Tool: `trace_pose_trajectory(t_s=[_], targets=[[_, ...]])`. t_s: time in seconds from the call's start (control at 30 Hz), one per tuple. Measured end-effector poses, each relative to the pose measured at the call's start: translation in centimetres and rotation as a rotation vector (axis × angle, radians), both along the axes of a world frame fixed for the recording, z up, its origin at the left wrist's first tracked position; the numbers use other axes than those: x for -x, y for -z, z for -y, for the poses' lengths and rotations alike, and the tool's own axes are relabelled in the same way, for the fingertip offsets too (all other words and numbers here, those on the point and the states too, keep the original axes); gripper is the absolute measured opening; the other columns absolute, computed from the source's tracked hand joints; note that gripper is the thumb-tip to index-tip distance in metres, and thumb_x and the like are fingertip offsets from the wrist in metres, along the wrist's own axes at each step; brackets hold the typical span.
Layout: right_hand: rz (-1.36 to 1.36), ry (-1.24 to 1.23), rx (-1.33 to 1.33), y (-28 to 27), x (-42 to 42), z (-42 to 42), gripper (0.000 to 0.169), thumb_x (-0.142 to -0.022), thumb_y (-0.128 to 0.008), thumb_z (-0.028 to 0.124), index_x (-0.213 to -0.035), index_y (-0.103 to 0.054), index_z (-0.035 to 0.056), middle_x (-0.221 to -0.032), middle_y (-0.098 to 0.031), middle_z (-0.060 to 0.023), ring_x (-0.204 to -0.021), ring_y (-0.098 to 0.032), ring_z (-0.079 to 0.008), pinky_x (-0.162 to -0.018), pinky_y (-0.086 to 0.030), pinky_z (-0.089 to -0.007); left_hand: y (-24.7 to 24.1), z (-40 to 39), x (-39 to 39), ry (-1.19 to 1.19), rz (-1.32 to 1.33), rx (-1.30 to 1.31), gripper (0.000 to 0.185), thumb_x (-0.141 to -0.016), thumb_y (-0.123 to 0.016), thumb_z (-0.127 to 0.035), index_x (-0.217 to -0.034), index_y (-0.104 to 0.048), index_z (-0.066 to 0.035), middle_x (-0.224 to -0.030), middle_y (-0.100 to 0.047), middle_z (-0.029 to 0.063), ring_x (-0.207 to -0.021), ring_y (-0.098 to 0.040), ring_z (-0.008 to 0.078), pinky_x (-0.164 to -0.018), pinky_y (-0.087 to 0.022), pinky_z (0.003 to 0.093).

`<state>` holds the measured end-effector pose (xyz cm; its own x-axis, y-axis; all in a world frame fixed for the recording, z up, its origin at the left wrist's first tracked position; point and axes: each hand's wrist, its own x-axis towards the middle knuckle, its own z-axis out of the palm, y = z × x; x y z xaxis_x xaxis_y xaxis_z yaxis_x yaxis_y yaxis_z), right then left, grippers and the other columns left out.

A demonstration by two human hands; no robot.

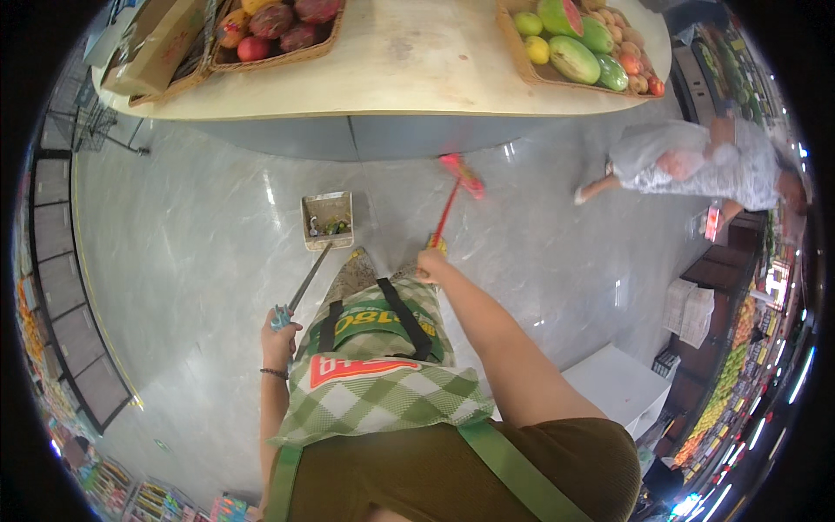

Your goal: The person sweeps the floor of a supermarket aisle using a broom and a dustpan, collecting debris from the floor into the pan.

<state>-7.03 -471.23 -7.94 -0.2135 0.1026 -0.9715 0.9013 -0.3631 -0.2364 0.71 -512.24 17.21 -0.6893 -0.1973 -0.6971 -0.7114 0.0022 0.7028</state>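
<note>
My left hand [279, 331] grips the pale blue top of a dustpan's long dark handle [309, 280]. The dustpan [327, 199] rests on the floor ahead of my left foot, with scraps and debris in its pan. My right hand [433, 266] is closed around the red handle of a broom [447, 212]. Its pink-red head [463, 176] is on the floor near the base of the display counter, blurred and to the right of the dustpan. A checked green-and-white apron [391, 398] covers my front, with a green bag with black straps lying over it.
Ahead stands a rounded display counter [417, 85] bearing a basket of dragon fruit [280, 49] and a basket of melons and other fruit [587, 59]. A person [704, 163] walks at the right. A white cabinet [613, 385] is right of me; a shopping cart [98, 124] stands far left.
</note>
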Motion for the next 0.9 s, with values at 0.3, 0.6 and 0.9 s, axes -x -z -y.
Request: trace_pose_trajectory(t_s=[0.3, 0.6, 0.9], targets=[[-0.052, -0.486, -0.107, -15.2, -1.1, 6.1, 0.032, -0.091, -0.054, 0.033, -0.071, -0.048, 0.0087, -0.051, -0.043, -0.0038, -0.038, -0.043, -0.017, -0.035, -0.033, -0.0337, 7.6, 1.0, -4.1, -0.07, 0.027, 0.128, 0.024, -0.067, -0.059, -0.008, -0.091, -0.055, -0.009, -0.06, -0.049, 0.0015, -0.045, -0.044, 0.0119, -0.044, -0.037, 0.0286], [-0.191, -1.168, -0.391, -24.0, 7.2, -0.7, 0.044, -0.092, -0.047, 0.042, -0.081, -0.054, 0.0006, -0.057, -0.052, -0.0117, -0.044, -0.052, -0.0244, -0.041, -0.04, -0.0384, 8.8, -2.7, -2.7, -0.294, 0.061, 0.128, 0.026, -0.067, -0.061, -0.008, -0.092, -0.057, -0.007, -0.062, -0.053, 0.0031, -0.043, -0.045, 0.0128, -0.043, -0.037, 0.0283], [-0.667, -1.866, -0.812, -8.6, 20.7, 13.9, 0.042, -0.094, -0.043, 0.037, -0.097, -0.061, -0.0002, -0.096, -0.064, -0.0231, -0.092, -0.064, -0.0342, -0.076, -0.049, -0.045, 7.4, -5.4, -1.9, -0.39, 0.074, 0.138, 0.026, -0.065, -0.063, -0.008, -0.091, -0.057, -0.006, -0.059, -0.052, 0.0029, -0.042, -0.046, 0.0122, -0.041, -0.035, 0.0278]])
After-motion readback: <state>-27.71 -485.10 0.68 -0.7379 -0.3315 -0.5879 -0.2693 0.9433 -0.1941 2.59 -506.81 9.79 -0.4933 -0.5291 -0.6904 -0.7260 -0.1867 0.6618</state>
